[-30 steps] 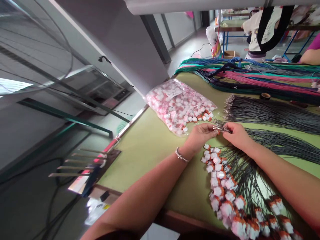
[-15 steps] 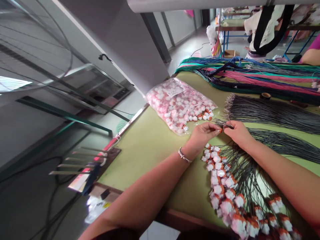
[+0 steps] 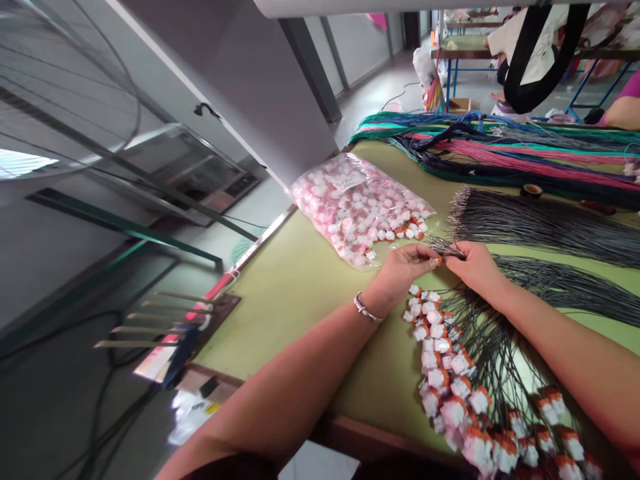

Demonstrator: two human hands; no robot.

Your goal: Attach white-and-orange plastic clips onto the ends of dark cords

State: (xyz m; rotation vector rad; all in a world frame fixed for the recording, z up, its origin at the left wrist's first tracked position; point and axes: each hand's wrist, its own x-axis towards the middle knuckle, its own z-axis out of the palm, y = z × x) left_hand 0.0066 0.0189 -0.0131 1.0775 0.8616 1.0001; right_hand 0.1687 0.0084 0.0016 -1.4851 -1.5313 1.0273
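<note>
My left hand [image 3: 407, 270] pinches a small white and orange connector [image 3: 439, 261] between thumb and fingers. Close against it, my right hand [image 3: 470, 261] is closed on a thin bunch of dark wires [image 3: 453, 251], whose tips point left. Below both hands lies a pile of white and orange connectors [image 3: 443, 345] with dark wires [image 3: 493, 333] attached. Just beyond my left hand rests a clear plastic bag [image 3: 357, 207] full of similar connectors, some near its mouth.
Loose black wires [image 3: 540, 220] lie right on the green table [image 3: 280, 300], with a tape roll [image 3: 531, 191] behind them. Coloured wire bundles [image 3: 510, 157] cross the back. A rack with metal prongs [image 3: 200, 327] sits at the left edge. People are at tables beyond.
Both hands have stayed close together, shifting very slightly. The connector in my left hand has moved a little left and its tilt looks different.
</note>
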